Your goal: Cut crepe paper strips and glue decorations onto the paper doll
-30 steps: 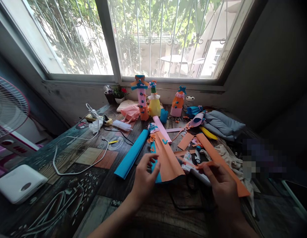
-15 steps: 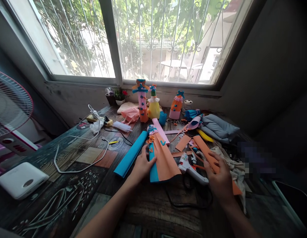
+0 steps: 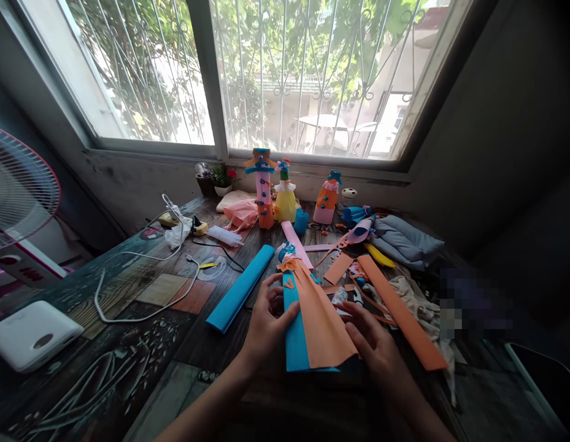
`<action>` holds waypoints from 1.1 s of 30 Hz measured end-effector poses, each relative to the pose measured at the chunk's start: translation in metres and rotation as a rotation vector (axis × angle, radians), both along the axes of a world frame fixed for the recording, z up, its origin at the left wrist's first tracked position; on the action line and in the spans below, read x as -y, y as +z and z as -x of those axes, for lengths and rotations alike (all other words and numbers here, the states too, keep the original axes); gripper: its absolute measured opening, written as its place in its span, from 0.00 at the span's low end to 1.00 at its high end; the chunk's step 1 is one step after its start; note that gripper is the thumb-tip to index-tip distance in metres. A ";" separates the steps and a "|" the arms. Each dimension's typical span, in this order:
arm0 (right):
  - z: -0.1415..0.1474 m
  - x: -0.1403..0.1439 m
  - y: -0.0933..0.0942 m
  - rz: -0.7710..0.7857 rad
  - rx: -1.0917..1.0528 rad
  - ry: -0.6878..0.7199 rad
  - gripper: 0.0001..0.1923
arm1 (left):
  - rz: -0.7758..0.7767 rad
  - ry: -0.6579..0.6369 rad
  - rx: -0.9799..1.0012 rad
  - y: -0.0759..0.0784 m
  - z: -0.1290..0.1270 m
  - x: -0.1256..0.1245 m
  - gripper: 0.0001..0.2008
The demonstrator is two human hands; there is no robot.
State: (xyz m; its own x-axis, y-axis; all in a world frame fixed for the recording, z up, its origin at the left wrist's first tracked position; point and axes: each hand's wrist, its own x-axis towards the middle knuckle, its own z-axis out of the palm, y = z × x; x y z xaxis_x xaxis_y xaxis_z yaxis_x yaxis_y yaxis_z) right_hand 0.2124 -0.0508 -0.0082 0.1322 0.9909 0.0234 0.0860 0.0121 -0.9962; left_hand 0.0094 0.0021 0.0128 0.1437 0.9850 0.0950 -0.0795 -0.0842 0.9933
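Note:
A bottle-shaped craft figure [image 3: 319,325] wrapped in blue and orange crepe paper leans toward me over the table, with a ruffled collar and a blue bow at its narrow top. My left hand [image 3: 270,319] is closed round its blue left side, thumb on the front. At the orange right edge, my right hand [image 3: 374,341] has its thumb and curved fingers against the paper. Behind those fingers a glue gun [image 3: 340,296] shows only in part. Left of the figure lies a roll of blue crepe paper [image 3: 241,288]; a long orange strip [image 3: 404,316] lies to the right.
Decorated paper bottles [image 3: 264,196] stand below the window. A pink roll [image 3: 296,244], orange scraps [image 3: 337,268], a yellow marker-like item [image 3: 379,255] and a grey cushion [image 3: 407,241] lie behind. At left are a white cable [image 3: 146,319], a white box-shaped device [image 3: 36,334] and a fan [image 3: 20,190].
The figure has come nearer to me and slightly right, in my left hand. My right hand has left the orange strip and moved left to the figure's edge, covering most of the glue gun.

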 end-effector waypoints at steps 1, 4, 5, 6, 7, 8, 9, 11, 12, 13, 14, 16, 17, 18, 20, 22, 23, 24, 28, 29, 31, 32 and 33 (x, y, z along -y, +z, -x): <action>-0.001 0.000 0.003 0.039 -0.064 0.044 0.22 | -0.009 -0.013 0.014 0.002 -0.001 0.003 0.29; -0.002 0.002 0.015 0.181 -0.303 0.161 0.25 | -0.043 -0.043 0.050 0.007 -0.001 0.011 0.27; -0.001 0.003 0.019 0.225 -0.389 0.200 0.26 | -0.056 -0.055 0.061 0.007 0.000 0.013 0.26; 0.001 0.004 0.022 0.263 -0.461 0.236 0.27 | -0.071 -0.072 0.070 0.008 0.000 0.015 0.26; 0.004 0.005 0.026 0.293 -0.514 0.277 0.28 | -0.089 -0.095 0.072 0.008 0.001 0.017 0.26; 0.007 0.006 0.028 0.317 -0.549 0.323 0.29 | -0.110 -0.123 0.066 0.007 0.002 0.018 0.26; 0.010 0.007 0.030 0.330 -0.573 0.353 0.28 | -0.132 -0.158 0.051 0.007 0.003 0.020 0.26; 0.015 0.008 0.032 0.322 -0.606 0.335 0.26 | -0.169 -0.234 0.008 0.005 0.005 0.022 0.26; 0.016 0.009 0.031 0.316 -0.617 0.295 0.25 | -0.183 -0.266 -0.015 0.004 0.006 0.023 0.27; 0.017 0.009 0.030 0.309 -0.618 0.242 0.25 | -0.191 -0.289 -0.035 0.004 0.006 0.023 0.27; 0.016 0.010 0.028 0.303 -0.607 0.186 0.26 | -0.192 -0.306 -0.048 0.003 0.006 0.024 0.27; 0.015 0.011 0.025 0.286 -0.552 0.102 0.29 | -0.164 -0.314 -0.048 0.003 0.005 0.023 0.28; 0.014 0.012 0.024 0.266 -0.522 0.072 0.30 | -0.134 -0.305 -0.033 0.002 0.005 0.023 0.27; 0.014 0.013 0.023 0.240 -0.490 0.047 0.30 | -0.099 -0.290 -0.011 0.002 0.004 0.022 0.27; 0.017 0.015 0.022 0.185 -0.419 0.017 0.29 | -0.027 -0.251 0.035 0.001 0.003 0.021 0.25; 0.021 0.018 0.021 0.135 -0.349 0.017 0.27 | 0.022 -0.209 0.074 -0.001 0.003 0.019 0.24; 0.023 0.019 0.022 0.115 -0.320 0.025 0.26 | 0.037 -0.193 0.095 -0.002 0.002 0.019 0.24; 0.026 0.020 0.022 0.099 -0.300 0.037 0.25 | 0.052 -0.182 0.117 -0.003 0.002 0.018 0.24; 0.029 0.022 0.023 0.074 -0.279 0.066 0.23 | 0.084 -0.176 0.195 -0.003 0.001 0.018 0.23; 0.029 0.022 0.023 0.072 -0.269 0.064 0.23 | 0.081 -0.173 0.205 -0.002 0.000 0.018 0.23; 0.028 0.022 0.022 0.070 -0.251 0.055 0.24 | 0.075 -0.163 0.213 -0.001 0.000 0.019 0.23; 0.027 0.022 0.022 0.069 -0.248 0.055 0.24 | 0.076 -0.159 0.211 -0.001 0.000 0.019 0.23; 0.027 0.022 0.022 0.068 -0.254 0.061 0.24 | 0.080 -0.154 0.208 0.000 0.001 0.019 0.23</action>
